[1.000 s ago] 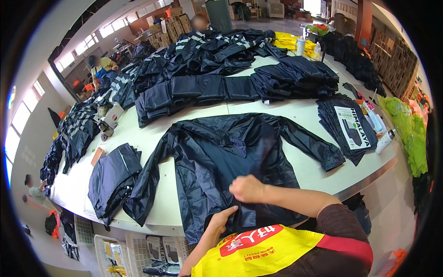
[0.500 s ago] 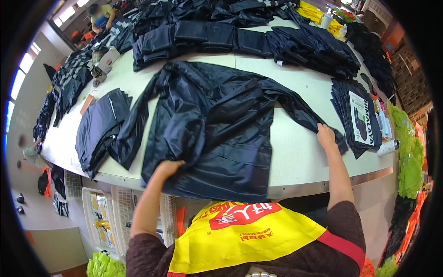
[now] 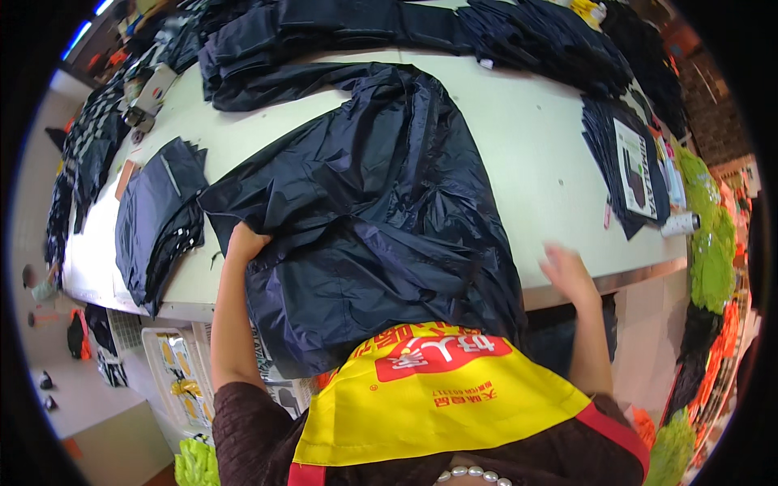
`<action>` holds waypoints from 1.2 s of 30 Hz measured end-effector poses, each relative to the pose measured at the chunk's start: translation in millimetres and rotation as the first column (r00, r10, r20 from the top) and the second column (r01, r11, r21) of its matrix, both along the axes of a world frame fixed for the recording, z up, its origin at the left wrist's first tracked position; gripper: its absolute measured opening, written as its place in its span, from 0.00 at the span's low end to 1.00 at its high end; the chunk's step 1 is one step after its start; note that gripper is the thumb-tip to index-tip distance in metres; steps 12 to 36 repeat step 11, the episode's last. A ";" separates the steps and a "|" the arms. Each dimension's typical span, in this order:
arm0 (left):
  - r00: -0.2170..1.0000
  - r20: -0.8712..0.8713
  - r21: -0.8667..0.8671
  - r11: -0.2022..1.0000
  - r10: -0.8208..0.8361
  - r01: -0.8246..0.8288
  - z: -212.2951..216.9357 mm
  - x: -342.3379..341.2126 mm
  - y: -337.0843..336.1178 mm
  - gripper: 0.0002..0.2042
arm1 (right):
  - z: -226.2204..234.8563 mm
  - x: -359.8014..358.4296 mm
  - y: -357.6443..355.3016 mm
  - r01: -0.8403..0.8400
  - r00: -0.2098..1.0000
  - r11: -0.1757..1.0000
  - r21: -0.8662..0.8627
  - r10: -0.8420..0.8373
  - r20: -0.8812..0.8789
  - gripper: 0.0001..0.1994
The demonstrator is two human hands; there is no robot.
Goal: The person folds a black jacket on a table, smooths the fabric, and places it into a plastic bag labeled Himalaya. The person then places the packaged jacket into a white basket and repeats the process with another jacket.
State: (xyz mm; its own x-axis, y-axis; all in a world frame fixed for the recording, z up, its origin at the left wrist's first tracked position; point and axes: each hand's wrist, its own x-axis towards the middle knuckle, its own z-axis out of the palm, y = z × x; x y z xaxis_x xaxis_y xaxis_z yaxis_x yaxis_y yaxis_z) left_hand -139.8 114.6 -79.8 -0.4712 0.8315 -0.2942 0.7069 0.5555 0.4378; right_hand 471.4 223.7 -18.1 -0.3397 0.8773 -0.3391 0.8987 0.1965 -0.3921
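**Dark jacket folded over on a pale surface**

At far left, a stack of folded dark garments (image 3: 154, 219) lies flat by the surface's edge. The left hand (image 3: 243, 241) is clamped on a fold of the navy jacket (image 3: 381, 219), a thin, glossy, crinkled shell heaped mid-surface, its hem hanging over the near edge. The right hand (image 3: 567, 274) hovers open and blurred, off the cloth, beside the jacket. The surface (image 3: 535, 146) is smooth and off-white. At right lies a pile of packaged garments (image 3: 628, 162); beyond, green fabric (image 3: 711, 251).
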 end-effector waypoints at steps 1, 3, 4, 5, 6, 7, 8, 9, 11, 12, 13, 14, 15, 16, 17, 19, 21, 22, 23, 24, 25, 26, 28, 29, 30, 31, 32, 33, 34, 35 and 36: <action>0.996 0.090 0.040 0.999 -0.028 0.024 -2.8 -0.2 -1.3 0.25 | 9.9 -52.9 15.6 0.124 0.945 0.990 0.060 -0.100 -0.311 0.22; 0.924 0.379 0.140 0.990 -0.044 -0.010 -7.9 -11.2 -7.1 0.28 | -7.5 -145.2 57.0 0.262 0.741 0.964 0.036 -0.177 -0.648 0.27; 0.863 0.502 0.176 0.984 -0.054 -0.040 -5.9 -13.9 -12.8 0.29 | -7.9 -181.0 81.4 0.236 0.861 0.947 0.218 -0.100 -0.499 0.26; 0.851 0.525 0.118 0.992 -0.033 -0.034 12.1 -7.3 -16.0 0.33 | -11.3 -211.9 104.9 0.175 0.930 0.940 0.292 -0.061 -0.362 0.24; 0.837 0.546 0.084 0.996 -0.047 0.001 7.4 -14.8 -24.5 0.32 | -24.2 -241.7 128.0 0.229 0.942 0.943 0.240 -0.152 -0.298 0.19; 0.821 0.568 0.046 0.998 -0.055 0.035 2.4 -22.5 -31.9 0.32 | -32.4 -267.6 147.2 0.325 0.933 0.941 0.100 -0.301 -0.198 0.26; 0.893 0.443 0.075 0.996 -0.077 0.048 7.6 -14.2 -30.8 0.31 | -56.8 -281.2 165.5 0.293 0.942 0.956 0.029 -0.283 -0.180 0.34; 0.946 0.312 0.100 0.993 -0.089 0.060 9.2 0.9 -30.1 0.30 | -59.7 -302.6 170.8 0.401 0.909 0.911 -0.099 -0.409 -0.082 0.40; 0.926 0.375 0.120 0.993 -0.038 -0.007 1.6 9.1 -30.3 0.29 | -105.6 -330.9 189.2 0.580 0.812 0.812 -0.069 -0.582 -0.028 0.39; 0.926 0.375 0.120 0.993 -0.038 -0.007 1.6 9.1 -30.3 0.29 | -105.6 -330.9 189.2 0.580 0.812 0.812 -0.069 -0.582 -0.028 0.39; 0.926 0.375 0.120 0.993 -0.038 -0.007 1.6 9.1 -30.3 0.29 | -105.6 -330.9 189.2 0.580 0.812 0.812 -0.069 -0.582 -0.028 0.39; 0.926 0.375 0.120 0.993 -0.038 -0.007 1.6 9.1 -30.3 0.29 | -105.6 -330.9 189.2 0.580 0.812 0.812 -0.069 -0.582 -0.028 0.39; 0.926 0.375 0.120 0.993 -0.038 -0.007 1.6 9.1 -30.3 0.29 | -105.6 -330.9 189.2 0.580 0.812 0.812 -0.069 -0.582 -0.028 0.39; 0.926 0.375 0.120 0.993 -0.038 -0.007 1.6 9.1 -30.3 0.29 | -105.6 -330.9 189.2 0.580 0.812 0.812 -0.069 -0.582 -0.028 0.39; 0.926 0.375 0.120 0.993 -0.038 -0.007 1.6 9.1 -30.3 0.29 | -105.6 -330.9 189.2 0.580 0.812 0.812 -0.069 -0.582 -0.028 0.39; 0.926 0.375 0.120 0.993 -0.038 -0.007 1.6 9.1 -30.3 0.29 | -105.6 -330.9 189.2 0.580 0.812 0.812 -0.069 -0.582 -0.028 0.39; 0.926 0.375 0.120 0.993 -0.038 -0.007 1.6 9.1 -30.3 0.29 | -105.6 -330.9 189.2 0.580 0.812 0.812 -0.069 -0.582 -0.028 0.39; 0.926 0.375 0.120 0.993 -0.038 -0.007 1.6 9.1 -30.3 0.29 | -105.6 -330.9 189.2 0.580 0.812 0.812 -0.069 -0.582 -0.028 0.39; 0.926 0.375 0.120 0.993 -0.038 -0.007 1.6 9.1 -30.3 0.29 | -105.6 -330.9 189.2 0.580 0.812 0.812 -0.069 -0.582 -0.028 0.39; 0.926 0.375 0.120 0.993 -0.038 -0.007 1.6 9.1 -30.3 0.29 | -105.6 -330.9 189.2 0.580 0.812 0.812 -0.069 -0.582 -0.028 0.39; 0.926 0.375 0.120 0.993 -0.038 -0.007 1.6 9.1 -30.3 0.29 | -105.6 -330.9 189.2 0.580 0.812 0.812 -0.069 -0.582 -0.028 0.39; 0.926 0.375 0.120 0.993 -0.038 -0.007 1.6 9.1 -30.3 0.29 | -105.6 -330.9 189.2 0.580 0.812 0.812 -0.069 -0.582 -0.028 0.39; 0.926 0.375 0.120 0.993 -0.038 -0.007 1.6 9.1 -30.3 0.29 | -105.6 -330.9 189.2 0.580 0.812 0.812 -0.069 -0.582 -0.028 0.39; 0.926 0.375 0.120 0.993 -0.038 -0.007 1.6 9.1 -30.3 0.29 | -105.6 -330.9 189.2 0.580 0.812 0.812 -0.069 -0.582 -0.028 0.39; 0.926 0.375 0.120 0.993 -0.038 -0.007 1.6 9.1 -30.3 0.29 | -105.6 -330.9 189.2 0.580 0.812 0.812 -0.069 -0.582 -0.028 0.39; 0.926 0.375 0.120 0.993 -0.038 -0.007 1.6 9.1 -30.3 0.29 | -105.6 -330.9 189.2 0.580 0.812 0.812 -0.069 -0.582 -0.028 0.39; 0.926 0.375 0.120 0.993 -0.038 -0.007 1.6 9.1 -30.3 0.29 | -105.6 -330.9 189.2 0.580 0.812 0.812 -0.069 -0.582 -0.028 0.39; 0.926 0.375 0.120 0.993 -0.038 -0.007 1.6 9.1 -30.3 0.29 | -105.6 -330.9 189.2 0.580 0.812 0.812 -0.069 -0.582 -0.028 0.39; 0.926 0.375 0.120 0.993 -0.038 -0.007 1.6 9.1 -30.3 0.29 | -105.6 -330.9 189.2 0.580 0.812 0.812 -0.069 -0.582 -0.028 0.39; 0.926 0.375 0.120 0.993 -0.038 -0.007 1.6 9.1 -30.3 0.29 | -105.6 -330.9 189.2 0.580 0.812 0.812 -0.069 -0.582 -0.028 0.39; 0.926 0.375 0.120 0.993 -0.038 -0.007 1.6 9.1 -30.3 0.29 | -105.6 -330.9 189.2 0.580 0.812 0.812 -0.069 -0.582 -0.028 0.39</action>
